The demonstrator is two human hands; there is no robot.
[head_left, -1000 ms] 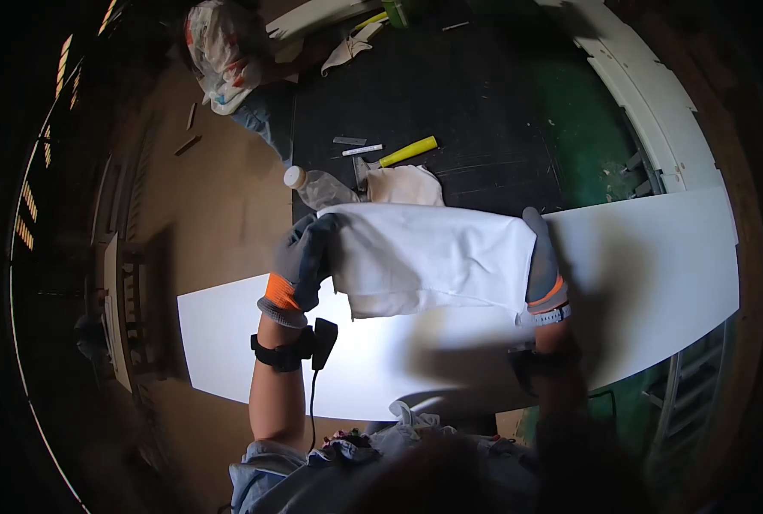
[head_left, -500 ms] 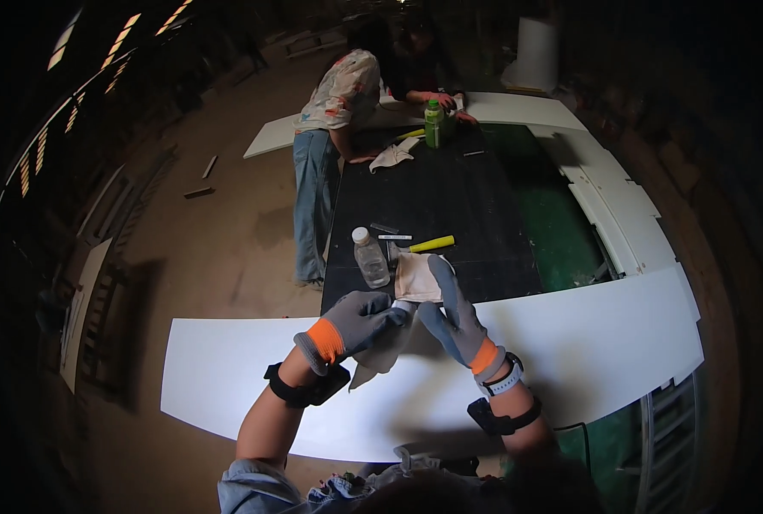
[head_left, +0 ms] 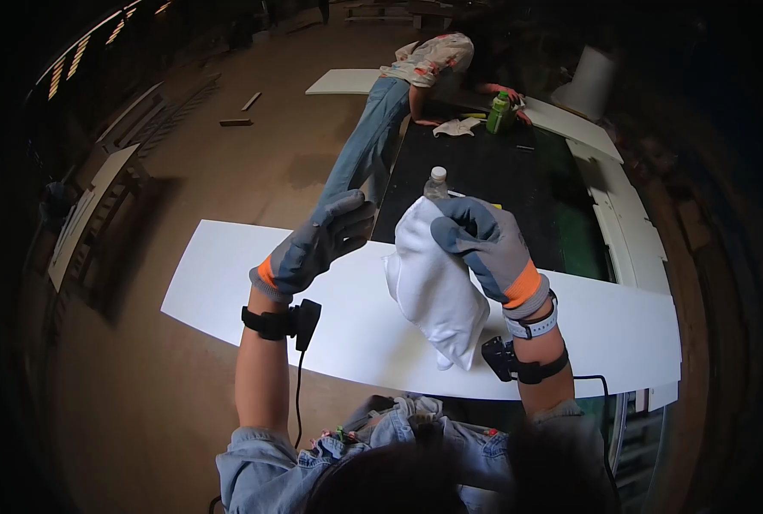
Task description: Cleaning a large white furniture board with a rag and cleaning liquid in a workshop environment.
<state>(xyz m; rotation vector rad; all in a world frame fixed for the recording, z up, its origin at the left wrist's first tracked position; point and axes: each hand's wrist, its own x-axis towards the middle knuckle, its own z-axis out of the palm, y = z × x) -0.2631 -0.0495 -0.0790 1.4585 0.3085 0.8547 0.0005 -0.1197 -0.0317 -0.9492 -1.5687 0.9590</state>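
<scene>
A white cloth (head_left: pixel 437 287) hangs down in loose folds over the white board (head_left: pixel 244 270). My right hand (head_left: pixel 488 244), in a grey glove with an orange cuff, pinches its upper edge between thumb and fingers. Left of the cloth and apart from it, my gloved left hand (head_left: pixel 320 244) is raised, empty, with its fingers loosely stretched and slightly curved. Just behind the cloth stands a clear bottle (head_left: pixel 436 182) with a white cap, its lower part hidden. A bit of a yellow tool handle (head_left: pixel 496 206) shows past my right hand.
A dark tabletop (head_left: pixel 433 158) lies beyond the board. At its far end a person (head_left: pixel 424 73) in jeans leans over, near a green bottle (head_left: pixel 499 116) and a crumpled pale cloth (head_left: pixel 456 128). More white panels (head_left: pixel 630 223) run along the right. A bench (head_left: pixel 90 214) stands at left.
Both hands have come up and parted. My left hand has let go of the cloth and moved left; the cloth now hangs opened out from my right hand. The view has shifted too.
</scene>
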